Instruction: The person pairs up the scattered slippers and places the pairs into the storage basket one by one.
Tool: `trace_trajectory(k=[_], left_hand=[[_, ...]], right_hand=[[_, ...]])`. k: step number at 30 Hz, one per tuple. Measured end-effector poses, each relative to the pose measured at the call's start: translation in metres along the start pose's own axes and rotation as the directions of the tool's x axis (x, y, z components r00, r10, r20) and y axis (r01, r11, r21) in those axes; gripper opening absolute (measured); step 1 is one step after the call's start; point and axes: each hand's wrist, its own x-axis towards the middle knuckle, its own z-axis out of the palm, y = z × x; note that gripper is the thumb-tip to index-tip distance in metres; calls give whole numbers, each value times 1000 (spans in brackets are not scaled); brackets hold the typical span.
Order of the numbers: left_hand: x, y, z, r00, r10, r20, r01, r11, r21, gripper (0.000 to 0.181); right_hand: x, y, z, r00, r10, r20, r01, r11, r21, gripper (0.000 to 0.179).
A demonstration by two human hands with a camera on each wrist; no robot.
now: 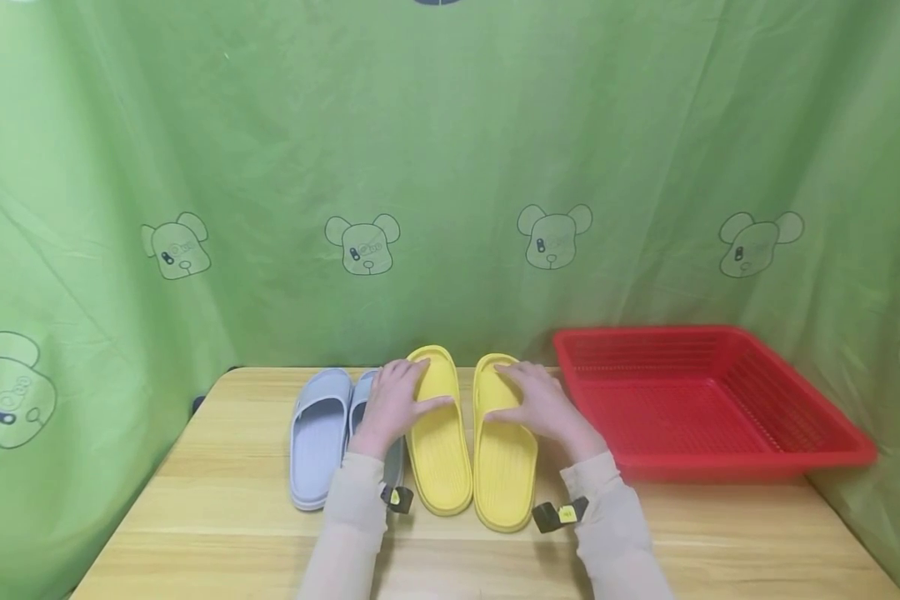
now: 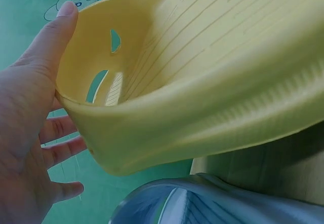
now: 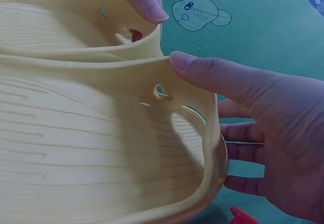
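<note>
Well left of the red plastic basket (image 1: 742, 461) lies a pair of light-blue slide slippers (image 1: 318, 450), one partly covered by the left hand (image 1: 392, 402). Closer to the basket's left, that hand grasps the left yellow slide slipper (image 1: 442, 458) at its strap (image 1: 441, 383) (thumb on the rear edge). Nearest the basket's left side, the right yellow slide slipper (image 1: 504, 475) is likewise grasped by the right hand (image 1: 546, 406).

Green curtain (image 1: 450, 125) at back and sides, bear-head prints (image 1: 555, 242); pale wood-grain table (image 1: 217, 500); soft light.
</note>
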Motion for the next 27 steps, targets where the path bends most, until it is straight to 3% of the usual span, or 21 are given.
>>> trace_trajectory(k=[9,27], left_hand=[[-2,3,-8,1000,24,-14,-24,999,28,85],[-9,4,-15,998,-9,-63,11,999,41,88]], right_hand=[[-6,-2,-1,999,53,-5,-53,998,17,86],[-22,-4,-11,993,113,-25,-112,992,60,86]])
